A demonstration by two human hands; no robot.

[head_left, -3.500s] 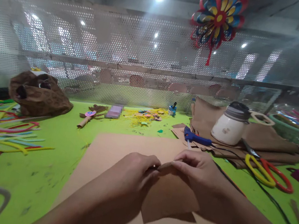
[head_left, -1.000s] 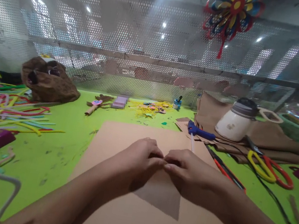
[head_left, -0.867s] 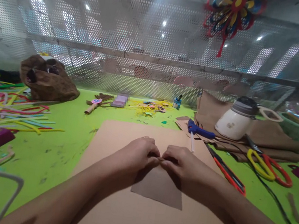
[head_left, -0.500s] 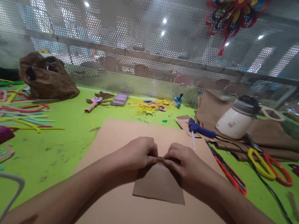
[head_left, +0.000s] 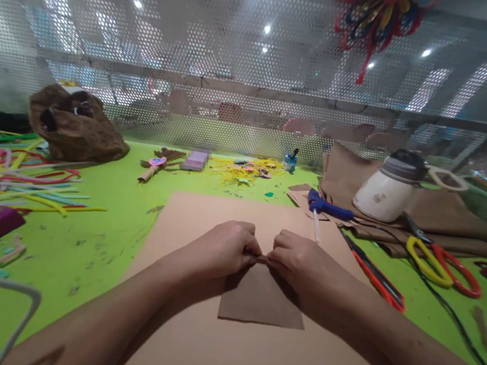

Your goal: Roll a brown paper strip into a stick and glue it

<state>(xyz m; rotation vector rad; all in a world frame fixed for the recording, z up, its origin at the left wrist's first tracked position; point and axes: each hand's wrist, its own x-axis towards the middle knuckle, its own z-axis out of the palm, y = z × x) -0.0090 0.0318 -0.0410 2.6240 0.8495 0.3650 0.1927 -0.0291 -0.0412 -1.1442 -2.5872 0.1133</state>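
Note:
A small piece of brown paper (head_left: pixel 263 301) lies on a larger tan sheet (head_left: pixel 179 346), its far edge rolled or folded into a narrow strip. My left hand (head_left: pixel 227 248) pinches the left end of that strip between thumb and fingers. At the other end my right hand (head_left: pixel 293 259) grips it the same way, a short gap away. Both hands partly cover the paper's upper corners. Beyond my right hand is a blue glue gun (head_left: pixel 328 207) with a white glue stick in it.
To the right lie a red-and-black cutter (head_left: pixel 377 276), scissors (head_left: pixel 444 266), a white bottle (head_left: pixel 386 191) and folded brown paper (head_left: pixel 348 169). Colourful pipe cleaners (head_left: pixel 38 179) spread at left beside a crumpled brown paper bag (head_left: pixel 76 123). A black cord (head_left: pixel 458 318) crosses the right side.
Both hands keep their pinch on the paper's far edge, with the fingers shifting slightly. The view has moved very little.

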